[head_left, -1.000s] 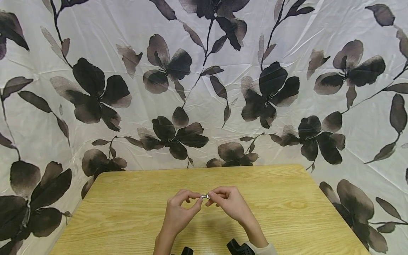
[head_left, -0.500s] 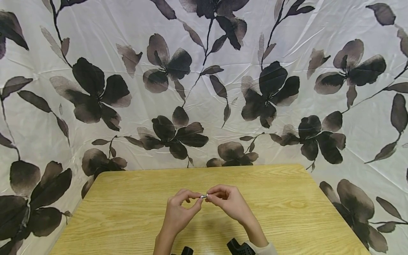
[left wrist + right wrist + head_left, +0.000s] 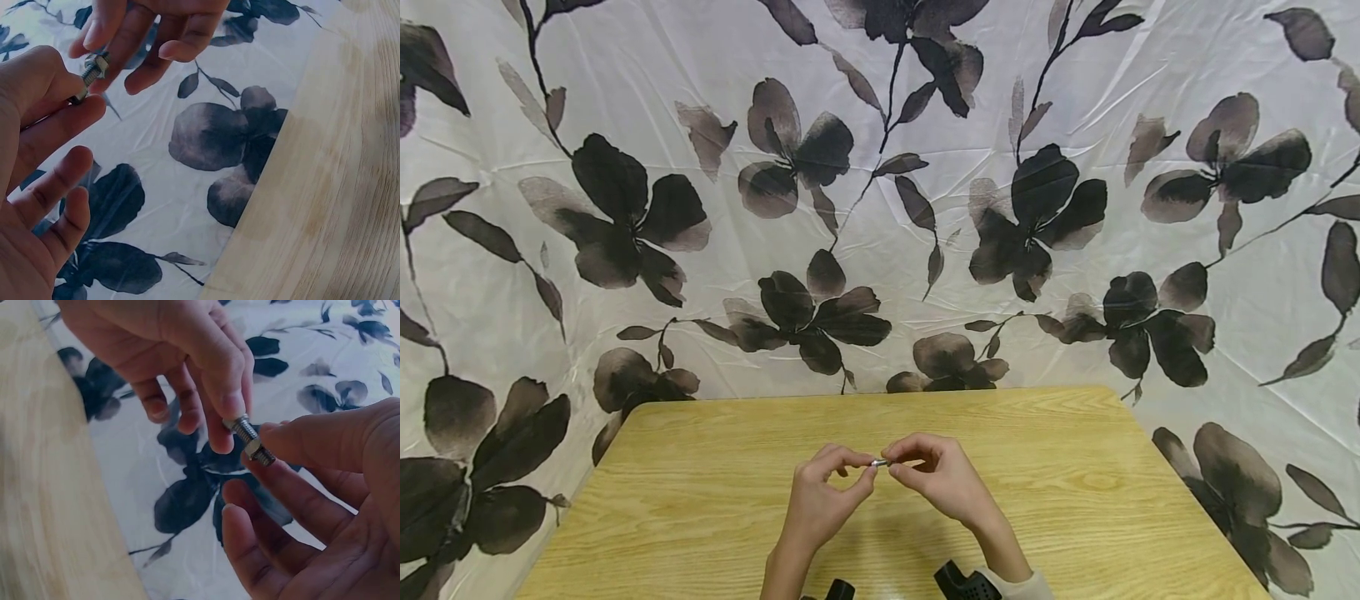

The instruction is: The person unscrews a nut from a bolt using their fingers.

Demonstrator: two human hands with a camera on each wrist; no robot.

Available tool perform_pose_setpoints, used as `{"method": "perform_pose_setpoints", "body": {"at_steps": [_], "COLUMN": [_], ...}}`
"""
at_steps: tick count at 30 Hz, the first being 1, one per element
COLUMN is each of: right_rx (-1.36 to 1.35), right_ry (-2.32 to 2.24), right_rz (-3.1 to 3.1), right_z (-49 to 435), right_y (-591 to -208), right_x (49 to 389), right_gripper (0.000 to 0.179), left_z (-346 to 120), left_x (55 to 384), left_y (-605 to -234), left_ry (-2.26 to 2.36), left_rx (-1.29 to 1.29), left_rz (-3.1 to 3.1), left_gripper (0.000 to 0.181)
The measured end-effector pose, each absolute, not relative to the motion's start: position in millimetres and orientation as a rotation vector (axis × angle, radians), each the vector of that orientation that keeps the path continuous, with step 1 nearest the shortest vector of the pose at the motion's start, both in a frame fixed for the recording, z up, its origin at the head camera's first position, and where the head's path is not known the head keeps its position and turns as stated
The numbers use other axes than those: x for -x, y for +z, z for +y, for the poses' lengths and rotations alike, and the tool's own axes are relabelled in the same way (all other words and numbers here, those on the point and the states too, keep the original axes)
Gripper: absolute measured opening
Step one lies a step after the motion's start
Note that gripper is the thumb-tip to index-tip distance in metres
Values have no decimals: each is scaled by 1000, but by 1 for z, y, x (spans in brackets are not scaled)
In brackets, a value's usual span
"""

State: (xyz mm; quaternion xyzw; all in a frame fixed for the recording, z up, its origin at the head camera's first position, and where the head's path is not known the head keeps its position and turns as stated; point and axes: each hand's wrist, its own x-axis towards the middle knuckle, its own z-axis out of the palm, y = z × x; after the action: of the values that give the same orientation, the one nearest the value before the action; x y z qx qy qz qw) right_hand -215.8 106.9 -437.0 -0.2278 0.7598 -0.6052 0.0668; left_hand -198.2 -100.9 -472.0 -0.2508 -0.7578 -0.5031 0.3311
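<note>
A small metal bolt is held between both hands, above the wooden table in the head view. My left hand pinches its head end between thumb and index finger, the other fingers loosely bent. A hex nut sits on the threads, with the bolt's tip poking out past it. My right hand has its thumb and index finger on either side of the nut, fingertips right at it. In the left wrist view, the nut shows between the right thumb and fingers; the bolt head is mostly covered by the left fingers.
A light wooden table lies under the hands. White cloth with dark flowers hangs behind and beside it. Black wrist devices show at the bottom edge of the head view.
The right thumb and index finger have shifted around the nut, the index finger rising and moving left over it and the thumb now lower. My left hand stays almost still.
</note>
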Motion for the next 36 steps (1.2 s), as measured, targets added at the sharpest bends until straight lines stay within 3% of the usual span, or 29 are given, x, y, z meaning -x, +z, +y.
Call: {"method": "perform_pose_setpoints", "body": {"at_steps": [13, 36], "right_rx": [610, 650], "right_ry": [-1864, -1757], "right_rz": [2336, 2334], "right_z": [107, 109], "right_y": [-434, -435], "right_x": [214, 216], "right_gripper": [40, 22], "left_z": [-100, -101], "left_x": [198, 198], "left_y": [-470, -470], "left_ry": [-1310, -1320], "left_rx": [643, 664], "left_rz": [-1984, -1989], "left_gripper": [29, 27]}}
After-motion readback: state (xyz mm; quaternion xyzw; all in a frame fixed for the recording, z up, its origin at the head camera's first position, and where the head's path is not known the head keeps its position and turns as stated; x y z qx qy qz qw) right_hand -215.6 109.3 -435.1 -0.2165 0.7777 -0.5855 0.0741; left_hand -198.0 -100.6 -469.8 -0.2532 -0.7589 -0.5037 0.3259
